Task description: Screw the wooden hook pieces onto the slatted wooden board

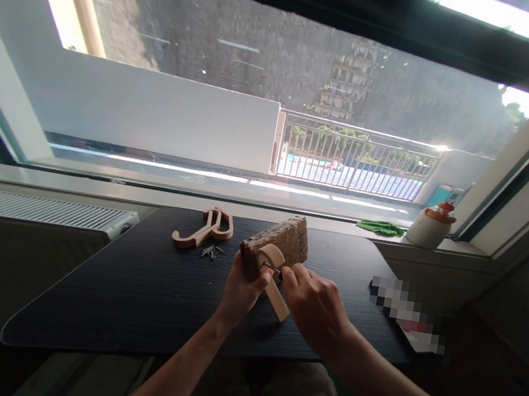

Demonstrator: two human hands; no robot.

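Note:
A rough brown wooden block is tilted up over the black table, with a curved, pale wooden hook against its near face. My left hand is closed round the block's left end, its thumb pressing on the hook. In the closed fingers of my right hand is a screwdriver, its thin shaft pointing left at the hook's curved top. The grip hides most of its handle. Farther left lie more pale wooden hooks and several loose screws.
The black table stands against a windowsill. A green cloth and a white bottle with an orange top are on the sill. A blurred-out flat item lies at the table's right edge. A radiator is at left.

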